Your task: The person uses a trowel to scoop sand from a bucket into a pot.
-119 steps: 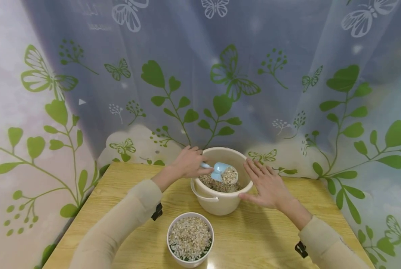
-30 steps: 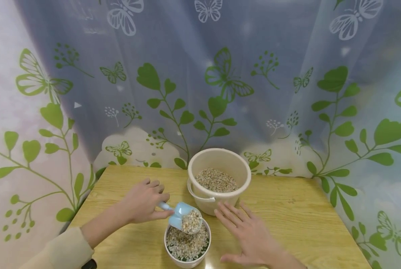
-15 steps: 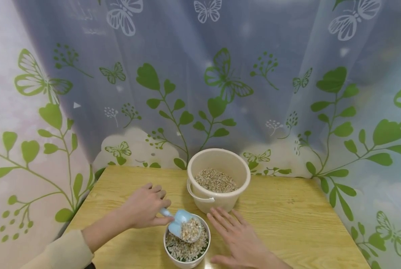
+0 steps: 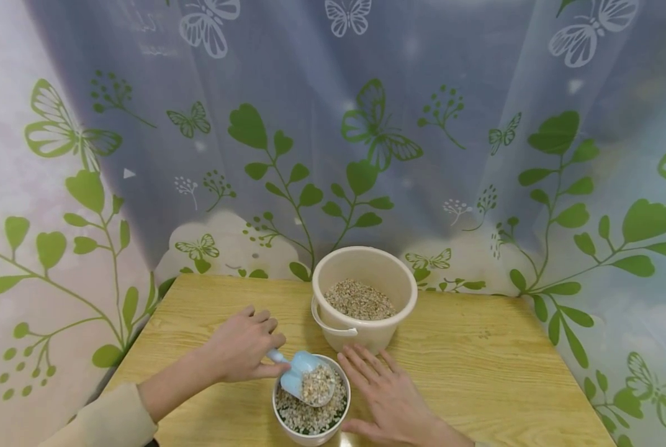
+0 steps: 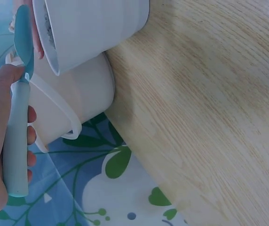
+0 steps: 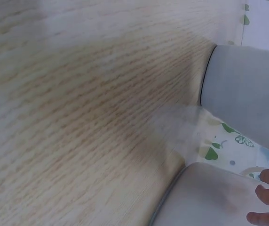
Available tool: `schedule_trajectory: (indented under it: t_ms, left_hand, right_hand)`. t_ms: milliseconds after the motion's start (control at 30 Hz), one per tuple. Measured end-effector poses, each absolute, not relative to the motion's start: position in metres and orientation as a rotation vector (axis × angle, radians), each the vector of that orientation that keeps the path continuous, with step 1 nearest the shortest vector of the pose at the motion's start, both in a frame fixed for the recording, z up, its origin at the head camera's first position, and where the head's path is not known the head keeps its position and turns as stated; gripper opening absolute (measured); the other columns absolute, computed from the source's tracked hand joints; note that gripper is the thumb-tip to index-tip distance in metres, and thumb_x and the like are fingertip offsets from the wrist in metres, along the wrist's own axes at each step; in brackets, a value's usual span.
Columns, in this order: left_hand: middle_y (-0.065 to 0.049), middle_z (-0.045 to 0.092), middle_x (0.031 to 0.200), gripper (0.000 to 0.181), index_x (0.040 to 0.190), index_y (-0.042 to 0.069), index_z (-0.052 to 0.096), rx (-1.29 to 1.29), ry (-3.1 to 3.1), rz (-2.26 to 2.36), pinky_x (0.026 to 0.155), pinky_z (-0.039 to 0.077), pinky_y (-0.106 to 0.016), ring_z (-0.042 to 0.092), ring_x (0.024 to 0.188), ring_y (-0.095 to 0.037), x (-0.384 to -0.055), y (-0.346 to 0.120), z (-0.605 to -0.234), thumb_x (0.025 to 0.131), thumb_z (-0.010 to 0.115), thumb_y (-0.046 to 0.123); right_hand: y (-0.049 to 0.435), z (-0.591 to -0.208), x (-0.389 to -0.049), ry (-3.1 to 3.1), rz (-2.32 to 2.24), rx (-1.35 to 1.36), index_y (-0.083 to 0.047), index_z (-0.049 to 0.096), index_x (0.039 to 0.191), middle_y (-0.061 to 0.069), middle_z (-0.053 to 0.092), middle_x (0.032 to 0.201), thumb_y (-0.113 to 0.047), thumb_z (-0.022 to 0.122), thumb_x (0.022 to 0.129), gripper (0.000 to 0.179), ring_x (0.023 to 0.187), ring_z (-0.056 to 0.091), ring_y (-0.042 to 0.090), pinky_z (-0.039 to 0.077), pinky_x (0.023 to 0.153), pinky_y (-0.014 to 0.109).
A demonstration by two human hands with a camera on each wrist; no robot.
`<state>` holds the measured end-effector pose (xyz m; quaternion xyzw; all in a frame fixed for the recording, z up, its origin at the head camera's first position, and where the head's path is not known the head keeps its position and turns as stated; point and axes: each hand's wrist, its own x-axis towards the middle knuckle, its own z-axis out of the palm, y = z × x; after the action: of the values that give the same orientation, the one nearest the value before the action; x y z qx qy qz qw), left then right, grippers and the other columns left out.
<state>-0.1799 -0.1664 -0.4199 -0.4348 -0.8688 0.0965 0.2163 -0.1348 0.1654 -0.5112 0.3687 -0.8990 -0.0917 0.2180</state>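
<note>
Left hand [image 4: 247,347] curled round the scoop [image 4: 296,372], held near level over the pot [image 4: 309,440], presumably so the gravel [image 4: 318,385] does not spill; right hand [image 4: 390,396], outstretched, gripping nothing, beside the pot (contact unclear), perhaps as guard; bucket [image 4: 378,334] just beyond, handy for refilling.

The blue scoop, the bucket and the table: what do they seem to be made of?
Blue scoop: probably smooth moulded plastic; its colour is even, with soft highlights.
Bucket: likely plastic too, satin, evenly cream and thick-edged.
Table: wood or wood-look laminate, slightly glossy; streaky grain and a bright reflection show.
</note>
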Motion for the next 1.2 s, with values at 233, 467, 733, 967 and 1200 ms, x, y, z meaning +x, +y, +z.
schedule_trajectory:
  t_ms: [233, 467, 733, 967, 1200]
  left_hand:
    - [0.009, 0.064, 0.077, 0.047, 0.090, 0.028, 0.077, -1.201, -2.401, 0.310, 0.066, 0.038, -0.029, 0.050, 0.070, -0.011, -0.179, -0.164, -0.418, 0.095, 0.060, 0.072]
    - [0.007, 0.067, 0.079, 0.048, 0.088, 0.028, 0.076, -1.200, -2.403, 0.362, 0.066, 0.041, -0.031, 0.056, 0.073, -0.014, -0.177, -0.158, -0.414, 0.094, 0.060, 0.073]
    - [0.005, 0.069, 0.082, 0.048, 0.088, 0.027, 0.076, -1.208, -2.386, 0.419, 0.067, 0.045, -0.032, 0.060, 0.075, -0.015, -0.176, -0.150, -0.410, 0.095, 0.059, 0.072]
    - [0.005, 0.067, 0.080, 0.048, 0.087, 0.027, 0.075, -1.215, -2.387, 0.445, 0.068, 0.044, -0.032, 0.058, 0.074, -0.015, -0.176, -0.145, -0.407, 0.094, 0.058, 0.072]
    - [0.007, 0.068, 0.081, 0.046, 0.086, 0.029, 0.075, -1.244, -2.373, 0.447, 0.068, 0.040, -0.030, 0.057, 0.076, -0.014, -0.174, -0.150, -0.407, 0.094, 0.060, 0.072]
  right_hand:
    - [0.165, -0.513, -0.139, -2.436, -0.262, 1.021, -0.016, 0.038, 0.164, 0.003, 0.045, 0.168, -0.092, 0.026, 0.092, 0.105, 0.153, 0.048, 0.024, 0.048, 0.116, 0.050]
    - [0.165, -0.514, -0.139, -2.430, -0.248, 1.015, -0.018, 0.038, 0.164, 0.003, 0.045, 0.168, -0.092, 0.027, 0.091, 0.105, 0.153, 0.047, 0.023, 0.048, 0.116, 0.051]
    - [0.165, -0.513, -0.139, -2.433, -0.255, 1.014, -0.018, 0.037, 0.164, 0.002, 0.043, 0.169, -0.092, 0.027, 0.091, 0.104, 0.154, 0.047, 0.023, 0.048, 0.116, 0.051]
    - [0.165, -0.513, -0.139, -2.437, -0.260, 1.014, -0.019, 0.038, 0.164, 0.002, 0.044, 0.168, -0.092, 0.028, 0.091, 0.104, 0.153, 0.048, 0.023, 0.048, 0.116, 0.052]
    - [0.165, -0.513, -0.139, -2.441, -0.241, 1.022, -0.018, 0.038, 0.164, 0.003, 0.044, 0.168, -0.092, 0.028, 0.092, 0.104, 0.154, 0.047, 0.024, 0.047, 0.116, 0.053]
